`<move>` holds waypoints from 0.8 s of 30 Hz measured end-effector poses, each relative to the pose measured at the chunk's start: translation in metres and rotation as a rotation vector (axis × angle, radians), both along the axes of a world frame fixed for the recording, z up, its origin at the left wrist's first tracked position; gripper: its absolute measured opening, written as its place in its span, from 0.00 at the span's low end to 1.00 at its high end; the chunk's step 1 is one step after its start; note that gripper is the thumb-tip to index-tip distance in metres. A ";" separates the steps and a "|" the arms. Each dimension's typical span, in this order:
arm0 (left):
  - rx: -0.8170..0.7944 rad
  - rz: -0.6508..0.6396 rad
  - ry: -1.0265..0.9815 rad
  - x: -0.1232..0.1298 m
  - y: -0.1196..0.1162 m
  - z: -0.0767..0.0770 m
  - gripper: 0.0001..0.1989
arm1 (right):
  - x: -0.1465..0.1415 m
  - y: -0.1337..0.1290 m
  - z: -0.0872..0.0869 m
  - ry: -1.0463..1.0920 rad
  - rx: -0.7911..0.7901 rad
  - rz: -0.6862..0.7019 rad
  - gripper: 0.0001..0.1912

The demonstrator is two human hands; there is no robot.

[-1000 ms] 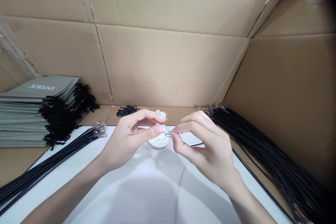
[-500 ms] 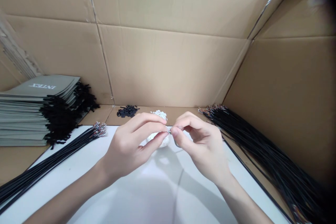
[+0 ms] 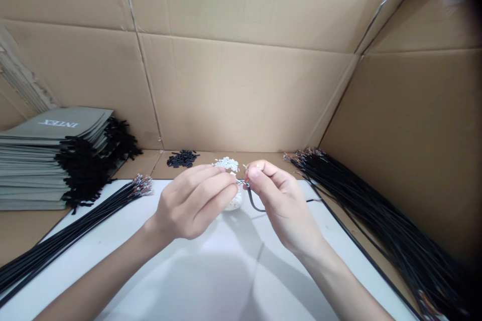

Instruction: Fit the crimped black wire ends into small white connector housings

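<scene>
My right hand (image 3: 280,195) pinches a black cable (image 3: 253,201) near its end, between thumb and forefinger. The cable curves down and behind that hand. Thin coloured wires (image 3: 241,182) stick out of its end toward the left. My left hand (image 3: 198,200) is closed at those wires, its fingertips pressed together on them. A tiny white piece (image 3: 233,174) shows by the left fingertips; whether it is held I cannot tell. Just below the fingertips, partly hidden, sits a white rounded lump (image 3: 235,201) on the white table.
Behind my hands lie a pile of short black tubes (image 3: 183,159) and a pile of small white pieces (image 3: 227,163). Black cable bundles lie at left (image 3: 94,213) and right (image 3: 369,220). A stack of grey INTEX folders (image 3: 33,160) stands at far left. Cardboard walls (image 3: 233,95) surround the table (image 3: 181,281).
The left fingers have closed more and turned knuckles-up. The right hand has shifted slightly left, and more of the cable and its coloured wires now shows between the hands.
</scene>
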State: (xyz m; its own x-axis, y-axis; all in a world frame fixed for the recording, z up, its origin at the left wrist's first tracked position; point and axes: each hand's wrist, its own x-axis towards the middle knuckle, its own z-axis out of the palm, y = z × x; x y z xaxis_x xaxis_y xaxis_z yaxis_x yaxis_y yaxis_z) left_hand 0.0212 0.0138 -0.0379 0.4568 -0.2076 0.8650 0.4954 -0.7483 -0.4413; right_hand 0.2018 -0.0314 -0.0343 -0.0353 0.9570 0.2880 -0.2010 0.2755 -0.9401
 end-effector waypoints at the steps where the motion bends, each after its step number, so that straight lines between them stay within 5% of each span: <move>1: 0.046 0.013 -0.003 0.001 0.002 -0.001 0.08 | -0.002 0.000 0.000 -0.004 0.011 -0.015 0.15; 9: 0.207 -0.027 -0.078 0.007 0.009 -0.009 0.08 | -0.013 -0.001 -0.008 0.022 0.107 -0.023 0.12; 19: 0.041 -0.147 0.048 0.011 0.004 -0.019 0.09 | -0.016 0.003 -0.018 0.012 0.264 -0.140 0.08; 21: -0.048 -0.177 0.039 0.010 0.000 -0.014 0.07 | -0.015 0.002 -0.021 -0.058 0.327 -0.176 0.07; 24: -0.484 -0.282 -0.123 0.005 -0.013 0.000 0.03 | -0.013 0.001 -0.024 -0.219 0.466 -0.255 0.05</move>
